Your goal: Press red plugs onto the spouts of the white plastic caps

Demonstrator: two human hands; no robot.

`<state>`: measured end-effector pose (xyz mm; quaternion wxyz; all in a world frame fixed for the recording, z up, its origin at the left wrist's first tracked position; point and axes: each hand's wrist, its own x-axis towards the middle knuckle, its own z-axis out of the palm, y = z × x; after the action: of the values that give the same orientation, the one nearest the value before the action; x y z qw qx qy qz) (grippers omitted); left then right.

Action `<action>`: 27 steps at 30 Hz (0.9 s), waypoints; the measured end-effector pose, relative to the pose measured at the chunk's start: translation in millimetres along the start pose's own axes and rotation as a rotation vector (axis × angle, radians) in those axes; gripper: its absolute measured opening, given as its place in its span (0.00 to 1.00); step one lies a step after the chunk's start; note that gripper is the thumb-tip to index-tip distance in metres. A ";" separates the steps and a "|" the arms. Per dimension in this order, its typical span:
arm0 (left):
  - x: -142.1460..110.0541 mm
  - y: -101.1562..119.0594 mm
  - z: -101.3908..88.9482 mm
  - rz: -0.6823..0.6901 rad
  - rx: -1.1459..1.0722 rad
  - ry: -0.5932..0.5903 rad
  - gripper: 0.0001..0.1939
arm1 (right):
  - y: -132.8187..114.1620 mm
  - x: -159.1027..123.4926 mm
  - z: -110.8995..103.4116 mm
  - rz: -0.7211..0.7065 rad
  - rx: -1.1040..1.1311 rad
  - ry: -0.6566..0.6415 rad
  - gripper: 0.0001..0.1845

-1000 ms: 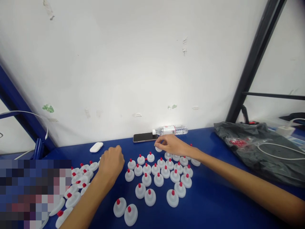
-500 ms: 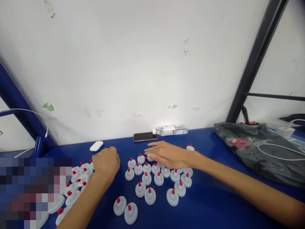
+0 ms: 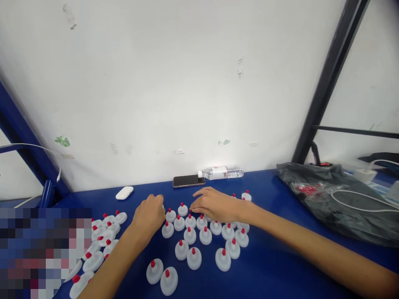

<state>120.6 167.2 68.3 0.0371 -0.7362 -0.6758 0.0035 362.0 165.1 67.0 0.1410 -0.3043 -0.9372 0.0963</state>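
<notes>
Shifting rightward since the earlier frame, my left hand (image 3: 149, 214) is now nearing the red-tipped white caps (image 3: 205, 236) at their nine o'clock; its fingers are hiding, so I cannot tell its grip. Those caps are sitting tips-up on the blue table (image 3: 274, 270), presumably for stability. At twelve, my right hand (image 3: 215, 205) is spanning several, fingers apart. Beyond, a smartphone (image 3: 187, 181) and, at one, a water bottle (image 3: 232, 172) are lying, likely parked aside.

No legible text; print on bottle label (image 3: 220, 172) too small.
</notes>
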 end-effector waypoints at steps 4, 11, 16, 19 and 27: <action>-1.1 4.6 -1.0 0.007 -0.052 0.037 0.15 | 2.9 -2.2 -4.0 0.006 -0.063 -0.046 0.10; 3.4 15.0 -3.5 0.095 -0.260 0.290 0.16 | 0.6 0.4 -7.2 -0.019 -0.117 -0.050 0.05; 2.6 23.1 -0.5 0.240 -0.386 0.440 0.14 | 1.0 0.0 -7.6 -0.051 -0.128 -0.041 0.11; 0.5 27.0 0.6 0.297 -0.413 0.486 0.16 | 1.9 -1.3 -7.4 -0.061 -0.123 -0.040 0.11; -5.6 29.7 -1.3 0.330 -0.388 0.447 0.16 | 2.3 -4.7 -16.3 -0.047 -0.088 -0.047 0.07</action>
<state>149.8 159.1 67.7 0.0426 -0.8115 -0.5107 -0.2808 372.2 165.6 80.8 0.1078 -0.2857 -0.9504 0.0586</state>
